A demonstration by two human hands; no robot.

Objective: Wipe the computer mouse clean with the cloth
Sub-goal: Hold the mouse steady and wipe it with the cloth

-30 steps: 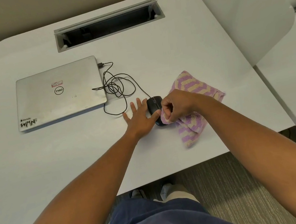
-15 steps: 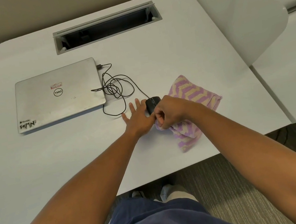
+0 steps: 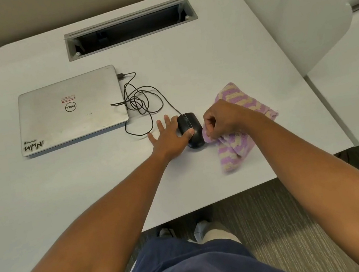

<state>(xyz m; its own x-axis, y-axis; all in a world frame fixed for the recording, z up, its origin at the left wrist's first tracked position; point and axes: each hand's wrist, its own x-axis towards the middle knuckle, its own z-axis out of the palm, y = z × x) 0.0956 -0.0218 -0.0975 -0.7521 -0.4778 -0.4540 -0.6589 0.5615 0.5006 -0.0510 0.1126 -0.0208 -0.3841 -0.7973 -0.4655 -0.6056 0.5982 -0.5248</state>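
Observation:
A black wired computer mouse [image 3: 190,126] lies on the white desk [image 3: 209,65] near its front edge. My left hand [image 3: 169,137] lies flat beside the mouse on its left, fingers spread on the desk and thumb pressed onto the mouse's top. My right hand [image 3: 223,119] grips a bunched fold of the purple-and-cream patterned cloth [image 3: 242,140] and holds it against the mouse's right side. The remainder of the cloth trails on the desk behind and below that hand.
A closed silver laptop [image 3: 71,110] lies to the left, with the mouse's tangled black cable [image 3: 142,99] plugged into its corner. A recessed cable tray [image 3: 131,28] sits at the back. A white divider panel [image 3: 290,12] stands at the right.
My right hand with the cloth slid off the top of the mouse to its right side, uncovering most of the mouse. My left hand stayed in place.

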